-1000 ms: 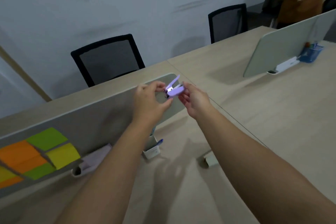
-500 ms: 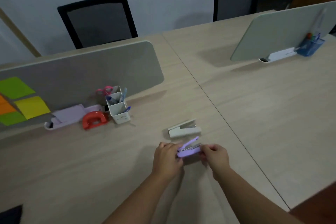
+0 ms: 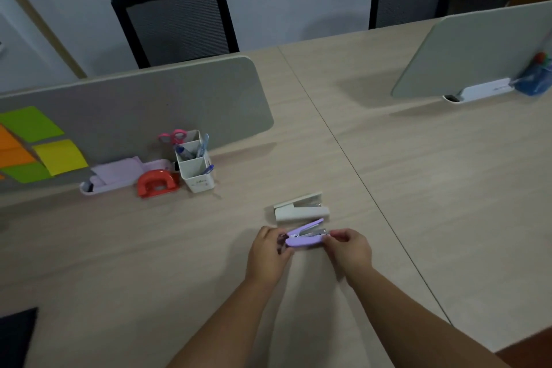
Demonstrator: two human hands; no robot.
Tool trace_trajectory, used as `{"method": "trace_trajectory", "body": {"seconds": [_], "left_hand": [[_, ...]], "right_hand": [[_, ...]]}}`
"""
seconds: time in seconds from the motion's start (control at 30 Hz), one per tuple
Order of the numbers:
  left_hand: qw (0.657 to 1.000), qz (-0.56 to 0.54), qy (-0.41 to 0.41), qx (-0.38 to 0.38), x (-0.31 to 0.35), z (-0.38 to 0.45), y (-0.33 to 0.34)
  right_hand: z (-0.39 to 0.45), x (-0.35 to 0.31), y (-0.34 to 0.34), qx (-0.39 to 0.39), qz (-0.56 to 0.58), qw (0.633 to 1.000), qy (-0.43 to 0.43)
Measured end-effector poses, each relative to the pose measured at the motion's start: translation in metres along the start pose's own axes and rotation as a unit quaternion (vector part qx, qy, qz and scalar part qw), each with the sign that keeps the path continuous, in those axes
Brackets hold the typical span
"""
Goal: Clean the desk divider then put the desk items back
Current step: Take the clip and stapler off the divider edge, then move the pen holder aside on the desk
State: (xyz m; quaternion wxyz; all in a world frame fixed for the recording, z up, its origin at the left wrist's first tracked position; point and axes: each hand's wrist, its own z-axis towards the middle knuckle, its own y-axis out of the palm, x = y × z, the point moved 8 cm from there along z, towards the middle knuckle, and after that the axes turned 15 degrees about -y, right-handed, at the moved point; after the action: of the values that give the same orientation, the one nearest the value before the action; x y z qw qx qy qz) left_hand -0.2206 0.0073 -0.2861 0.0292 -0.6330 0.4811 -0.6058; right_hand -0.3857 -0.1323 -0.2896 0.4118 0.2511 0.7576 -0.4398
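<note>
1. I hold the purple stapler (image 3: 305,238) low over the bench (image 3: 418,188), each end pinched: my left hand (image 3: 268,254) curls round the hinge end, my right hand (image 3: 349,249) nips the nose, so the sprung top stays half raised and does not snap.
2. It sits just in front of the white stapler (image 3: 300,210), which lies on its side on the bench; I judge I am lining the two up as a pair.
3. The desk divider (image 3: 179,98) stands well behind, sticky notes (image 3: 38,146) on its left part, with the pen holder (image 3: 195,169), pink scissors (image 3: 172,137), red hole punch (image 3: 157,183) and a lilac tray (image 3: 119,175) at its foot.
4. A second ago I held the stapler up at the divider's top edge; half a second ago it was already down here, and since then it has barely shifted.
</note>
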Motion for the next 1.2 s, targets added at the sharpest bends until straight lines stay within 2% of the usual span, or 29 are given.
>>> {"method": "trace_trajectory", "body": {"seconds": [0.13,0.23,0.33,0.43,0.5,0.63,0.7,0.8,0.87,1.03,1.2], "left_hand": [[0.998,-0.064,-0.021,-0.01,-0.014,0.0,-0.028],[0.992,-0.107,-0.051,0.044,-0.029,0.016,-0.074],[0.976,-0.147,-0.109,0.116,-0.039,0.045,-0.125],[0.953,-0.201,-0.163,0.158,-0.049,0.08,-0.172],[0.949,-0.215,-0.168,0.16,-0.049,0.099,-0.193],[0.95,-0.206,-0.182,0.15,-0.06,0.137,-0.217],[0.96,-0.154,-0.195,0.129,-0.069,0.155,-0.22],[0.981,-0.054,-0.161,0.092,-0.067,0.173,-0.217],[0.986,-0.031,-0.141,0.08,-0.064,0.178,-0.216],[0.984,-0.074,-0.142,0.078,-0.059,0.166,-0.204],[0.987,-0.111,-0.104,0.052,-0.024,0.143,-0.169]], "right_hand": [[-0.007,-0.025,-0.013,0.052,-0.016,0.998,-0.033],[-0.001,-0.067,0.004,0.05,0.013,0.993,-0.102],[0.011,-0.118,0.05,-0.008,0.028,0.988,-0.153],[0.022,-0.172,0.118,-0.104,-0.01,0.973,-0.208],[0.028,-0.192,0.157,-0.154,-0.046,0.963,-0.215],[0.038,-0.211,0.214,-0.2,-0.068,0.959,-0.188],[0.045,-0.214,0.231,-0.197,-0.056,0.963,-0.173],[0.053,-0.218,0.246,-0.177,-0.025,0.97,-0.164],[0.057,-0.22,0.253,-0.163,-0.013,0.972,-0.167],[0.055,-0.223,0.251,-0.137,-0.072,0.965,-0.214],[0.058,-0.21,0.199,-0.09,-0.077,0.971,-0.206]]}}
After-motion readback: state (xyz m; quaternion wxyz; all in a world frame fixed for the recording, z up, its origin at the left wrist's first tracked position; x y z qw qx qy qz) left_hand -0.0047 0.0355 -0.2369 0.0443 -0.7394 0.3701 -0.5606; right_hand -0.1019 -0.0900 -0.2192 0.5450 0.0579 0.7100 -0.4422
